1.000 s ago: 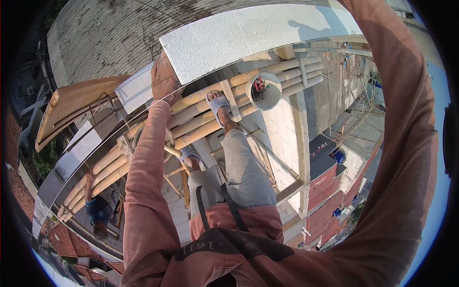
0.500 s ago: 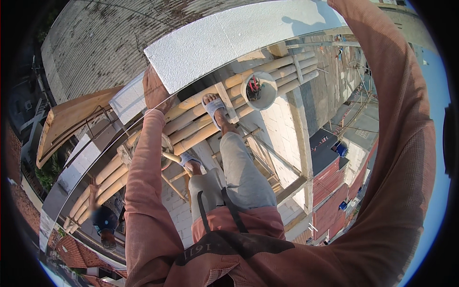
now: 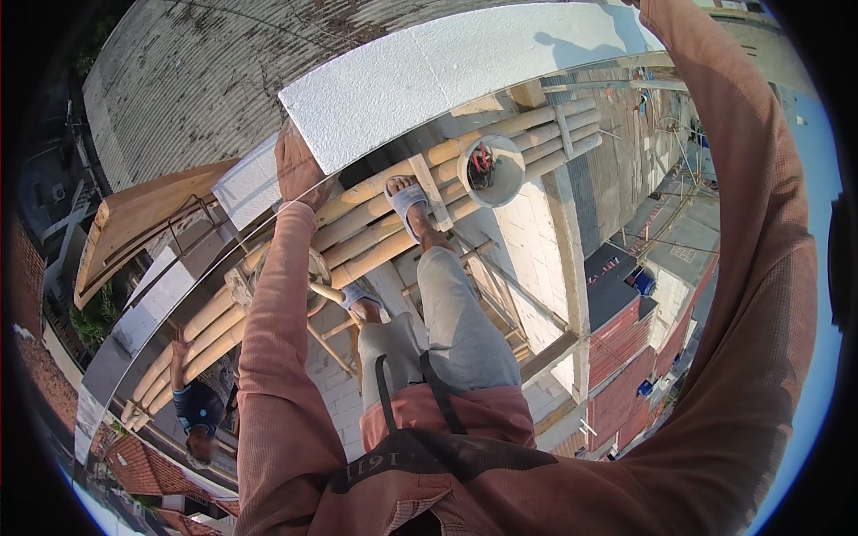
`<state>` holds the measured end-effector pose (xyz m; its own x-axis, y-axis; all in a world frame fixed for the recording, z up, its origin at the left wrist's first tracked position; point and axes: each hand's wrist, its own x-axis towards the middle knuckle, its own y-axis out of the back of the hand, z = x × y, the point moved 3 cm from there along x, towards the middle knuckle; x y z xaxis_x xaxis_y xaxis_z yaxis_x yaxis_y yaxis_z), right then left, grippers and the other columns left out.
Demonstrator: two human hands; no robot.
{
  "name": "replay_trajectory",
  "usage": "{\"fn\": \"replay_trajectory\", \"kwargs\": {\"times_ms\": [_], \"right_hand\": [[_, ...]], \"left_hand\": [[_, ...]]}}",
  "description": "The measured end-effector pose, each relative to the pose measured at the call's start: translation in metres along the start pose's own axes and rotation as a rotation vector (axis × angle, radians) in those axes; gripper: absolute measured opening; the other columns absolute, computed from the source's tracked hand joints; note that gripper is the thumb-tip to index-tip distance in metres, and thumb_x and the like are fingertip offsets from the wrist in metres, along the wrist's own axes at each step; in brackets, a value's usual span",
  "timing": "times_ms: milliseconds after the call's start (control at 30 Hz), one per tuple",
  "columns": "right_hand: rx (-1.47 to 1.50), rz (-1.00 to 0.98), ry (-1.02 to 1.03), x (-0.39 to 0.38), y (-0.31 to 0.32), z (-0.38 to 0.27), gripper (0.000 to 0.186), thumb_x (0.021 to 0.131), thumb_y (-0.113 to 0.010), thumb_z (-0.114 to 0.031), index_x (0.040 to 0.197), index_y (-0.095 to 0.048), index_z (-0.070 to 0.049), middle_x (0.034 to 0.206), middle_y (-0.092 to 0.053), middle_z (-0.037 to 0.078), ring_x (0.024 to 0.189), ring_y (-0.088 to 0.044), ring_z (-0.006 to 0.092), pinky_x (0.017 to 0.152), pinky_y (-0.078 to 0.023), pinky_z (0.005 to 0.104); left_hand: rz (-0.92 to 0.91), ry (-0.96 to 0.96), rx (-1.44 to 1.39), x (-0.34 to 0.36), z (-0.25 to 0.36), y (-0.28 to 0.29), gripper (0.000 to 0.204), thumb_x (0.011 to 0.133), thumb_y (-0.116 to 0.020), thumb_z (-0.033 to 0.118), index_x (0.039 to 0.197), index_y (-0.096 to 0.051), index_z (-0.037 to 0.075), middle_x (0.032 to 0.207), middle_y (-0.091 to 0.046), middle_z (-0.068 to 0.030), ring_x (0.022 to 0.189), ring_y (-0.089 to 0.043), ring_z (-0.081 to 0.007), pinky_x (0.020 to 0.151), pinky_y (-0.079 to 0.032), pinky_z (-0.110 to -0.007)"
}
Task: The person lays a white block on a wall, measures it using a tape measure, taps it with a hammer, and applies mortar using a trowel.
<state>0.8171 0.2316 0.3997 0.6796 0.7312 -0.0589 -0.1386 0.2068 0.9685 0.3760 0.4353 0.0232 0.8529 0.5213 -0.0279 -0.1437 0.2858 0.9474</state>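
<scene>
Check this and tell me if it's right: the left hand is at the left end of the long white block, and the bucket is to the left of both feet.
Not quite: the head view shows the bucket to the right of both feet. The left hand is at the left end of the long white block.

From the head view's centre, a long block (image 3: 456,62) spans twelve o'clock. The left hand (image 3: 299,165) sits at its left end, beside a shorter block (image 3: 243,192) at ten; the right hand (image 3: 634,3) is barely visible at one. Corrugated roofing (image 3: 214,85) lies beyond, toward half past ten. Near side, bamboo poles (image 3: 353,228) run from eight to two, under a bucket (image 3: 515,170) at one. A co-worker (image 3: 198,411) is at eight.
</scene>
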Motion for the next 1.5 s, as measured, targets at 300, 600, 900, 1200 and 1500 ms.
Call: {"fn": "replay_trajectory", "kwargs": {"times_ms": [300,600,900,1200,1500], "right_hand": [[-0.037,0.239,-0.02,0.015,0.011,0.02,0.044,0.105,-0.042,-0.04,0.125,-0.06,-0.005,0.1,-0.065,0.025,0.084,-0.063,0.0433,0.07,-0.05,0.0487],[0.18,0.118,-0.135,-0.116,-0.063,0.022,0.04,0.105,-0.043,-0.037,0.118,-0.06,-0.003,0.097,-0.065,0.029,0.092,-0.061,0.0497,0.075,-0.049,0.0532],[0.37,0.132,-0.174,-0.125,-0.059,0.034,0.037,0.103,-0.049,-0.037,0.114,-0.063,-0.004,0.101,-0.064,0.029,0.094,-0.06,0.0507,0.078,-0.048,0.0549],[0.42,0.02,-0.362,-0.121,-0.066,0.017,0.038,0.103,-0.048,-0.035,0.114,-0.063,-0.003,0.092,-0.065,0.026,0.085,-0.064,0.0425,0.076,-0.049,0.047],[0.469,0.137,-0.272,-0.139,-0.085,-0.008,0.043,0.101,-0.05,-0.031,0.135,-0.055,-0.005,0.102,-0.064,0.019,0.074,-0.056,0.0267,0.071,-0.046,0.0399]], "left_hand": [[0.022,0.0,-0.101,0.004,0.008,0.007,0.088,0.085,-0.07,0.039,0.146,-0.028,-0.007,0.148,-0.036,-0.0268,0.143,-0.032,-0.0362,0.122,-0.02,-0.047],[0.086,-0.016,0.009,0.001,-0.001,0.006,0.061,0.089,-0.061,0.055,0.133,-0.059,0.014,0.138,-0.054,-0.012,0.138,-0.037,-0.0314,0.124,-0.013,-0.045],[0.099,-0.026,-0.017,-0.003,0.001,0.004,0.058,0.087,-0.065,0.052,0.129,-0.062,0.012,0.136,-0.056,-0.0122,0.137,-0.039,-0.0305,0.122,-0.017,-0.045],[0.046,0.007,-0.09,0.001,0.005,0.019,0.092,0.082,-0.074,0.04,0.147,-0.026,-0.005,0.151,-0.034,-0.0225,0.143,-0.03,-0.0327,0.123,-0.017,-0.044],[0.113,0.045,-0.135,0.001,0.004,0.035,0.097,0.083,-0.067,0.047,0.151,-0.021,-0.005,0.151,-0.038,-0.0204,0.142,-0.036,-0.0279,0.123,-0.019,-0.04]]}}
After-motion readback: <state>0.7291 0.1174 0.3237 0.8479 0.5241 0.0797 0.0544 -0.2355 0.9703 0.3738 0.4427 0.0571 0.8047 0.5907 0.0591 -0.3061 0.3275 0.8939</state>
